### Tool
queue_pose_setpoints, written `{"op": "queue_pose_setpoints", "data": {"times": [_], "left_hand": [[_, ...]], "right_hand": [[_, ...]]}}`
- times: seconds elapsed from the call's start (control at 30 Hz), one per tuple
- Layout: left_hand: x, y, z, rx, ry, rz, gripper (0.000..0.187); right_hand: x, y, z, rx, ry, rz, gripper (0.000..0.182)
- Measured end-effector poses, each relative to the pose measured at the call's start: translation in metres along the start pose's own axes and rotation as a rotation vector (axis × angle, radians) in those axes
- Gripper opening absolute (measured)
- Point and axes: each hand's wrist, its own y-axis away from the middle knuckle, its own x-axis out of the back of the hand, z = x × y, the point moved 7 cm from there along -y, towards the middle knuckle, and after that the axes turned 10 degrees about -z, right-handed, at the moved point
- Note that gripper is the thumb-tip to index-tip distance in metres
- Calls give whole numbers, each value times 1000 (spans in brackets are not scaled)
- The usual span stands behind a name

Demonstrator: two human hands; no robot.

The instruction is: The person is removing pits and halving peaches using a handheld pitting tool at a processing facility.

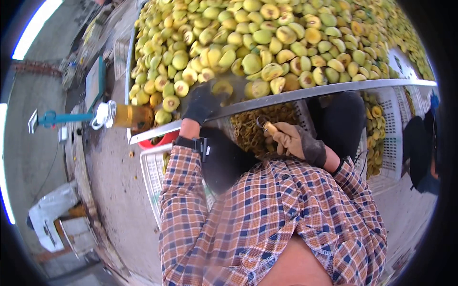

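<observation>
My left hand [202, 101], in a dark glove, reaches over the metal table edge [267, 101] into a pile of halved yellow-green fruit [253, 62] that looks like peaches. Motion smears its fingers beside one fruit half [222, 88]; whether they grip it I cannot tell. Closer to my body, my right hand [296, 142] wears a brown and grey glove. It is closed round the wooden handle of a small looped metal scooping tool [267, 126]. Below the tool, between my knees, lie brownish-yellow fruit scraps [248, 131].
An amber-filled jar [130, 117] with a white lid stands at the table's left corner. A red basin [164, 139] and a white crate [151, 167] sit beneath. Fruit halves fill another white crate [392, 138] at right, near another person's dark-clothed legs [417, 155].
</observation>
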Motion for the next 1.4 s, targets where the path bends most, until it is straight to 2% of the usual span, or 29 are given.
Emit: {"op": "queue_pose_setpoints", "data": {"times": [0.07, 0.1, 0.17, 0.2, 0.23, 0.27, 0.33, 0.4, 0.43, 0.53, 0.57, 0.67, 0.7, 0.77, 0.83, 0.93, 0.97, 1.03, 1.07, 1.13, 1.2, 1.23, 1.27, 1.33, 1.37, 1.4], "left_hand": [[-17, -20, 6, 23, -55, -83, 49], [-19, -23, 8, 124, -66, -129, 44], [-19, -17, 23, 11, 599, -128, 39], [-18, -12, 28, -39, 929, -129, 37], [-11, -6, 37, -146, 1042, 5, 29], [-17, 3, 39, -56, 1261, -20, 31], [-30, 13, 47, -96, 1765, -7, 38], [-12, 30, 85, -237, 1467, -53, 43], [-4, 37, 102, -304, 1315, -78, 45], [-24, 44, 87, -117, 2006, -183, 48], [-29, 44, 77, -102, 1920, -129, 54], [-27, 48, 82, -94, 1877, -89, 46], [-28, 50, 81, -144, 1863, -144, 52], [-52, 41, 33, -148, 1257, 36, 55], [-51, 40, 30, -133, 948, 140, 58], [-49, 40, 45, -112, 1109, 127, 63], [-44, 41, 56, -115, 1276, 67, 62], [-30, 44, 76, -157, 1256, 24, 59], [-21, 48, 83, -193, 1070, 41, 57], [-19, 50, 83, -173, 868, 15, 53], [-29, 49, 66, -63, 831, -69, 53], [-39, 49, 56, -74, 923, 10, 53], [-57, 48, 41, -86, 1013, 91, 53], [-58, 44, 44, -115, 1099, 179, 52], [-55, 42, 48, -125, 1095, 180, 52], [-47, 43, 58, -133, 1091, 181, 51]], "right_hand": [[2, -3, 8, -24, -134, 20, 33], [3, -2, -1, -46, -104, 38, 34], [5, -3, -22, -104, -59, 60, 36], [4, -8, -29, -58, -82, 72, 37], [5, -14, -36, -16, -107, 79, 38], [4, -19, -43, 23, -129, 80, 39], [0, -29, -57, 71, -108, 78, 40], [-1, -36, -68, 102, -56, 110, 38], [2, -38, -73, 239, 15, 182, 35], [4, -36, -77, 247, 60, 221, 34], [4, -36, -78, 300, 139, 221, 30], [4, -36, -73, 420, 329, 223, 27], [3, -36, -72, 435, 362, 231, 26], [4, -35, -72, 477, 418, 273, 23], [4, -33, -73, 530, 462, 342, 21], [6, -32, -77, 488, 469, 316, 20], [6, -33, -75, 502, 482, 306, 19], [12, -34, -73, 535, 513, 287, 18], [13, -32, -74, 524, 592, 262, 21], [14, -26, -79, 496, 747, 212, 39], [18, -27, -73, 504, 731, 171, 33], [17, -27, -76, 512, 724, 149, 30], [22, -32, -69, 330, 412, 113, 26], [8, -27, -68, -28, -198, 40, 39], [0, -26, -65, 4, -374, -12, 53], [-5, -29, -55, 11, -415, -18, 53]]}}
